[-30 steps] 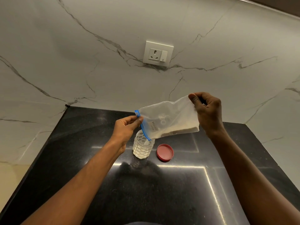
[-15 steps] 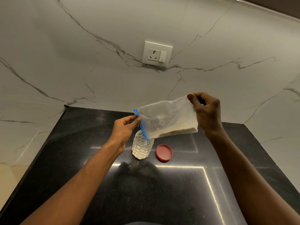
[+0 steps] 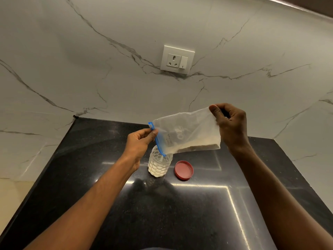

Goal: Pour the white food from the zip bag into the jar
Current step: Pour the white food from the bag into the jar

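I read the zip bag (image 3: 187, 134) as slanting down toward the jar (image 3: 159, 164), blue zip corner over its mouth. Left hand (image 3: 139, 144) fingers pinch the zip edge nearest the jar; right hand (image 3: 231, 126) fingers grip the raised far corner.

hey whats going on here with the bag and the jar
A person is tipping a zip bag over an open clear jar on a black counter. The left hand pinches the bag at its blue zip end, right above the jar's mouth, and the right hand lifts the far corner. The jar already holds white food, and some remains low in the bag. The red lid lies on the counter just right of the jar.
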### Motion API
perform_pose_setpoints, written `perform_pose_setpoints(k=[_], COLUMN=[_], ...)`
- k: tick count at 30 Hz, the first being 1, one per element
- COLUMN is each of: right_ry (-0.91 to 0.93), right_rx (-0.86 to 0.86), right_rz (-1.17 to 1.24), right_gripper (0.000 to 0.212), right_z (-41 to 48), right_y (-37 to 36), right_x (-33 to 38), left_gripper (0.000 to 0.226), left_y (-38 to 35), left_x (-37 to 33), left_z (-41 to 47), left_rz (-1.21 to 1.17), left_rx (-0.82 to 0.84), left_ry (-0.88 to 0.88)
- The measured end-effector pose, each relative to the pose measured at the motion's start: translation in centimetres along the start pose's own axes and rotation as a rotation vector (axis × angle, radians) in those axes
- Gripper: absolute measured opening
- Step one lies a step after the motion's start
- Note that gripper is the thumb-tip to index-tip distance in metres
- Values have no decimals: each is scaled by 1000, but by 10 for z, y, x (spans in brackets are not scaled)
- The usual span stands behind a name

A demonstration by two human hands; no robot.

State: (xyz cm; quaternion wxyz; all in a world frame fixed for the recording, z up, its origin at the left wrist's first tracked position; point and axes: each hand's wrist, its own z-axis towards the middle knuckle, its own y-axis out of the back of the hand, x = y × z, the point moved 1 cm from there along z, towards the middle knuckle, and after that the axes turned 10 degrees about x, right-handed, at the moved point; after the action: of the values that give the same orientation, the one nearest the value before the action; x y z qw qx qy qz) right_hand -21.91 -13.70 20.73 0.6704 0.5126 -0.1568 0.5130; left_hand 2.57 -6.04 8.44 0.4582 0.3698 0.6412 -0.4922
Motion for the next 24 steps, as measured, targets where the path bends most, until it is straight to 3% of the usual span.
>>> perform_pose_setpoints(k=[24], right_ry=[30], right_rx=[37], right_rz=[-51], right_gripper=[19], right_z=[7], right_y=[-2], right_x=[6], left_gripper=[11], left_y=[5], left_x=[10], left_z=[3], left_rz=[-41], left_rx=[13], left_ry=[37])
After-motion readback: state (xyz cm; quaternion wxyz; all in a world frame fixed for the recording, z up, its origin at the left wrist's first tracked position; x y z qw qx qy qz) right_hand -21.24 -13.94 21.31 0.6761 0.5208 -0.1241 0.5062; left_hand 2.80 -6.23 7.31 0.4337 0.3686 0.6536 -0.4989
